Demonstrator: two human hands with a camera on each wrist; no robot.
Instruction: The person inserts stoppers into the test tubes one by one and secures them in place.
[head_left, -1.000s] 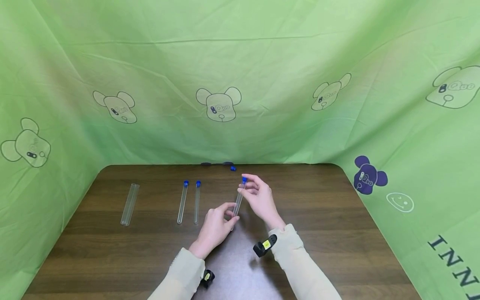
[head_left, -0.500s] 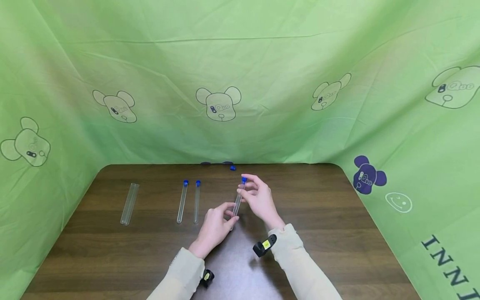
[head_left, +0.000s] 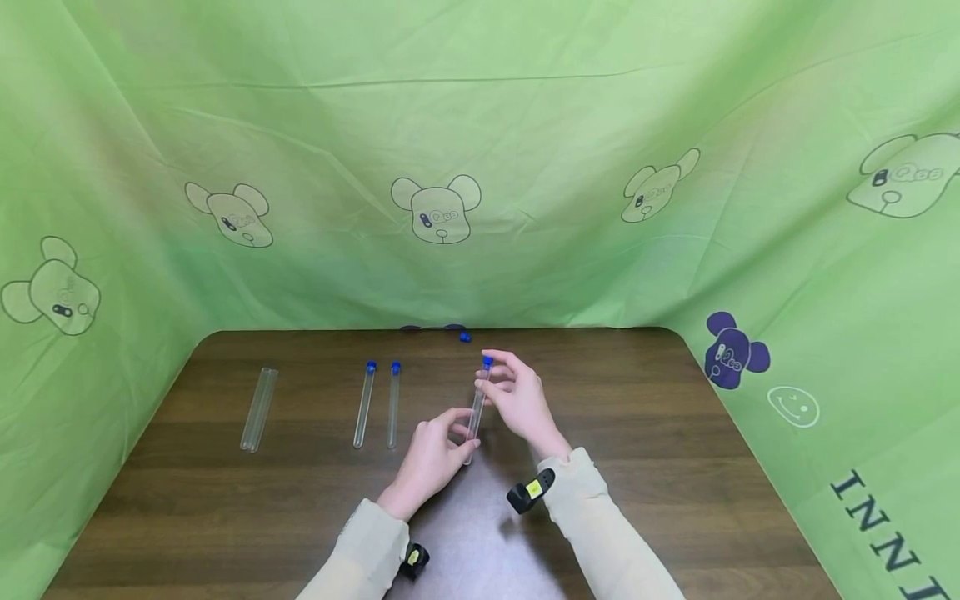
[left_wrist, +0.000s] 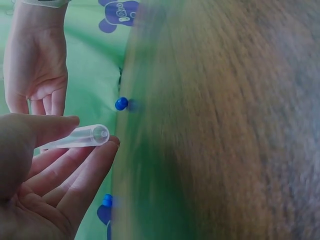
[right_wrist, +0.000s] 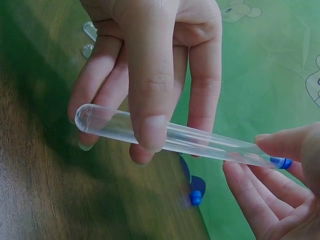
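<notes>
A clear test tube (head_left: 477, 410) with a blue cap (head_left: 487, 360) is held tilted between both hands over the table. My left hand (head_left: 427, 458) grips its lower part between thumb and fingers; in the right wrist view the left thumb (right_wrist: 152, 131) lies across the tube, and the rounded end sticks out past it. Up at the capped end, my right hand (head_left: 519, 400) pinches the tube just below the cap, its index finger reaching to the cap's top. The left wrist view shows the tube's rounded end (left_wrist: 102, 135) beside the left fingertips.
Two blue-capped test tubes (head_left: 363, 408) lie left of the hands. Farther left, uncapped tubes (head_left: 259, 410) lie side by side. A loose blue cap (head_left: 465, 337) rests at the table's back edge; another blue cap (left_wrist: 121, 103) shows in the left wrist view. Green cloth (head_left: 555, 275) surrounds the table.
Both hands keep their hold on the test tube. Its lower end has shifted slightly right and toward the person, leaving the tube a little less slanted.
</notes>
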